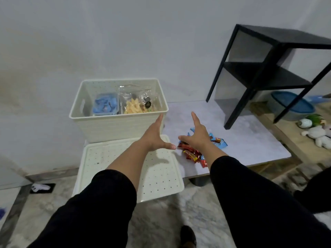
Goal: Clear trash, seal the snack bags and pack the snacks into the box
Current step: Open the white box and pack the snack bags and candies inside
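A cream perforated box (100, 126) stands at the back left of a low grey table. Inside it are a container of blue packets (105, 105) and a clear bag of yellow sticks (133, 106). Its flat lid (161, 176) lies in front of it, overhanging the table edge. My left hand (155, 136) reaches forward with straight fingers, its fingertips at the box's front right corner. My right hand (197, 133) is spread open just above loose snack packs: red ones (191, 153) and blue ones (217, 140). Neither hand holds anything.
A black shelf unit (265, 72) stands on the table's (241, 140) back right. Past the table's right edge, on a wooden surface, are a blue-lidded tub (290, 106) and soft toys (317, 135). Marble floor lies below, with a dark shoe (188, 237).
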Tool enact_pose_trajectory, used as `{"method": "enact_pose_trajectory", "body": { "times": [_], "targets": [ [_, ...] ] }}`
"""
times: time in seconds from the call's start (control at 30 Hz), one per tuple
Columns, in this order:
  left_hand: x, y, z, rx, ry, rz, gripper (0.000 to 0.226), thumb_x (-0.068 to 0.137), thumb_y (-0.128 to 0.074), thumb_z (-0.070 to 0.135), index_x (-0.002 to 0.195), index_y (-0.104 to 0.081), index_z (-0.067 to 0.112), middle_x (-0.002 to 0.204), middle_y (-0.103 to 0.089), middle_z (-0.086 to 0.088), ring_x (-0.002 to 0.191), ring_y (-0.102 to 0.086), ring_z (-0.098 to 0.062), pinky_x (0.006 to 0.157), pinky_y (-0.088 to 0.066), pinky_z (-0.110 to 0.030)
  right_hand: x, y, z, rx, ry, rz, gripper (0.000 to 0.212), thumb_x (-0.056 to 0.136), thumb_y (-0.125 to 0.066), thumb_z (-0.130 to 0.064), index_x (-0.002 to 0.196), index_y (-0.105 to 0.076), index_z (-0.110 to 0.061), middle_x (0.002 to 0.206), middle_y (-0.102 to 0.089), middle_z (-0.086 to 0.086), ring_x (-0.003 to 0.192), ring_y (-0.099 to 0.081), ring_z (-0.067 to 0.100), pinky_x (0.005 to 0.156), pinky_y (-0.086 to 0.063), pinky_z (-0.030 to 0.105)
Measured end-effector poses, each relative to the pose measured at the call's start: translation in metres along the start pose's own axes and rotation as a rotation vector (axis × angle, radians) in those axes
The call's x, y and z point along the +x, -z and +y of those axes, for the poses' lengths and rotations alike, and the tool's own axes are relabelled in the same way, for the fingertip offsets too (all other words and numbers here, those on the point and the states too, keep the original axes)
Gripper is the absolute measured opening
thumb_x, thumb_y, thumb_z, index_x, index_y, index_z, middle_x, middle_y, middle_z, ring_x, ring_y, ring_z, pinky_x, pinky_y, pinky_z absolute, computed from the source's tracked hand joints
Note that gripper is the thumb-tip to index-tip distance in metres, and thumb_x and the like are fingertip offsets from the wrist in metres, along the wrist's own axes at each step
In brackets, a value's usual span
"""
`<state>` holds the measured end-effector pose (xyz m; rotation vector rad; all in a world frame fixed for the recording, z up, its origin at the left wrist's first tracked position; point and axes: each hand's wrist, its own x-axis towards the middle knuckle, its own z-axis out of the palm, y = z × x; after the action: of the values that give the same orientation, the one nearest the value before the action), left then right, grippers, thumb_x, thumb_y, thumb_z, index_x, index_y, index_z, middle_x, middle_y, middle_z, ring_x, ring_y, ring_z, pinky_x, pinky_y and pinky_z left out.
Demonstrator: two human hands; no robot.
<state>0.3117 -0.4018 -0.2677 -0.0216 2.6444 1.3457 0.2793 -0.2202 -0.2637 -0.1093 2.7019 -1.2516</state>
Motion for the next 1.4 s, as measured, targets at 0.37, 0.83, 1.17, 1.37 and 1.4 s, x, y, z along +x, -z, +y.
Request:
{"method": "enact_pose_trajectory", "body": {
  "times": [0.37, 0.83, 1.17, 1.37, 1.4],
  "targets": [
    [0.041, -0.139, 0.014, 0.010, 0.088, 0.088, 0.151, 0.041, -0.093, 0.045, 0.147, 0.014, 0.040, 0.158, -0.006, -0.013, 0.147, -0.004, -0.026, 0.117, -0.018, -0.051, 0.008, 0.052, 0.126, -0.137, 0.014, -0.060, 0.120, 0.064, -0.085, -0.030, 0.148, 0.000, -0.043, 0.155, -0.019, 0.009, 0.143, -0.020, 0.027, 0.112, -0.029, 0.050],
    [0.090, -0.210, -0.012, 0.372, 0.271, 0.130, 0.148, 0.044, -0.088, 0.057, 0.143, 0.021, 0.044, 0.153, 0.031, -0.010, 0.144, 0.022, -0.032, 0.114, -0.002, -0.061, 0.061, 0.047, 0.239, -0.543, 0.250, -0.136, 0.134, 0.045, -0.074, -0.076, 0.150, -0.001, -0.036, 0.159, 0.005, 0.016, 0.146, 0.003, 0.038, 0.108, -0.017, 0.067],
    [0.123, -0.204, -0.037, 0.483, 0.118, -0.008, 0.149, 0.031, -0.077, 0.077, 0.144, 0.016, 0.047, 0.153, 0.029, -0.013, 0.142, 0.020, -0.041, 0.113, -0.003, -0.065, 0.104, 0.036, 0.248, -0.482, 0.399, -0.207, 0.127, 0.035, -0.067, -0.084, 0.144, -0.011, -0.051, 0.160, 0.005, 0.007, 0.147, 0.004, 0.034, 0.105, -0.008, 0.074],
    [0.138, -0.207, -0.051, 0.476, 0.039, 0.026, 0.141, 0.029, -0.060, 0.090, 0.147, 0.006, 0.048, 0.156, 0.011, -0.014, 0.144, 0.000, -0.038, 0.115, -0.009, -0.058, 0.121, 0.018, 0.256, -0.479, 0.502, -0.119, 0.111, 0.038, -0.040, -0.100, 0.137, -0.019, -0.053, 0.158, -0.011, 0.010, 0.145, -0.013, 0.035, 0.105, -0.021, 0.069],
    [0.140, -0.208, -0.054, 0.465, 0.017, 0.047, 0.141, 0.029, -0.059, 0.091, 0.148, 0.002, 0.046, 0.156, 0.006, -0.014, 0.143, -0.006, -0.037, 0.116, -0.011, -0.056, 0.124, 0.016, 0.257, -0.490, 0.527, -0.097, 0.108, 0.040, -0.035, -0.101, 0.136, -0.021, -0.053, 0.157, -0.016, 0.011, 0.143, -0.018, 0.035, 0.104, -0.023, 0.067]
  ]
}}
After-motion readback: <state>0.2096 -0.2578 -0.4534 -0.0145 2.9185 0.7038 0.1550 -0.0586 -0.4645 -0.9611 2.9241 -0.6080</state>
